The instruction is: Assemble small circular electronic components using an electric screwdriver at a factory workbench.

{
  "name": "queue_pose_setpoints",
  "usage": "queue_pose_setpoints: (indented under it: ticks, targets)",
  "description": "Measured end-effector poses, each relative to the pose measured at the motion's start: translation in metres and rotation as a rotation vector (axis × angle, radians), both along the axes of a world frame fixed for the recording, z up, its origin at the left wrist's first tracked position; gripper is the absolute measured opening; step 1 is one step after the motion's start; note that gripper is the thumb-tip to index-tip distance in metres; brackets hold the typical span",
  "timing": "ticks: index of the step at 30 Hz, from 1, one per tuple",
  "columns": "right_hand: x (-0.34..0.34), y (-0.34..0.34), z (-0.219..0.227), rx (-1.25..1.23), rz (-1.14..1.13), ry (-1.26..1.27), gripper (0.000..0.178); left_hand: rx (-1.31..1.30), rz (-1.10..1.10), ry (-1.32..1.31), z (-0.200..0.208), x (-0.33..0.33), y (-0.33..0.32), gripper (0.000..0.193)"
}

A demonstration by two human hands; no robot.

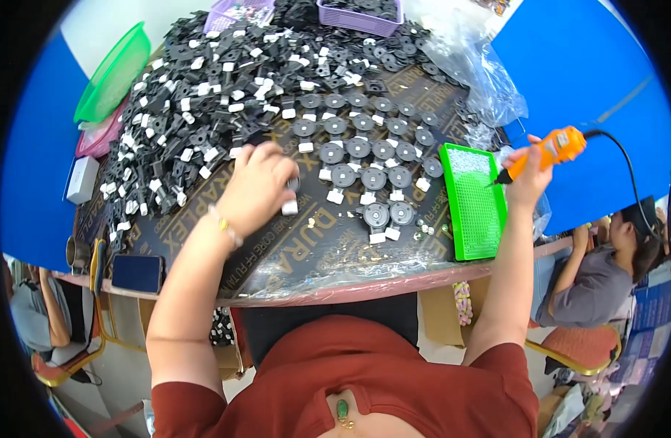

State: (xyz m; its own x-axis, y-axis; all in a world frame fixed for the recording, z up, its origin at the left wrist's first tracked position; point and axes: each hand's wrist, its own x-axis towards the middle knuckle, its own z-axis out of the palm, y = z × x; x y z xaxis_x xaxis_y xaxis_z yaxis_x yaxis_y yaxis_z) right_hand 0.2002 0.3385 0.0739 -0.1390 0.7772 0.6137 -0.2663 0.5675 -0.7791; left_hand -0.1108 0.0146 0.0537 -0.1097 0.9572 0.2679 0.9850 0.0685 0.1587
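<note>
Orange driver [562,146] sits wrapped in my right grip [530,173], its tip [502,177] by the green tray [454,219] to that grip's left. My left grip [261,188] curls over a black-and-white part [290,207]; whether it is pinched, I cannot tell. I judge that I'm positioning that part; the next move seems to call for steadying it near the black discs [374,177] rightward.
</note>
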Motion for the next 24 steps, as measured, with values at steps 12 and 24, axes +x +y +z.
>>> queue_pose_setpoints:
  ticks: [12, 24]
  targets:
    - [-0.019, 0.04, -0.028, -0.052, -0.001, -0.125, 0.029, 0.081, -0.066, -0.193, -0.022, 0.083, -0.015, 0.043]
    - [-0.015, 0.037, -0.027, -0.039, -0.041, -0.149, 0.028, 0.153, 0.045, -0.371, -0.042, 0.082, -0.018, 0.048]
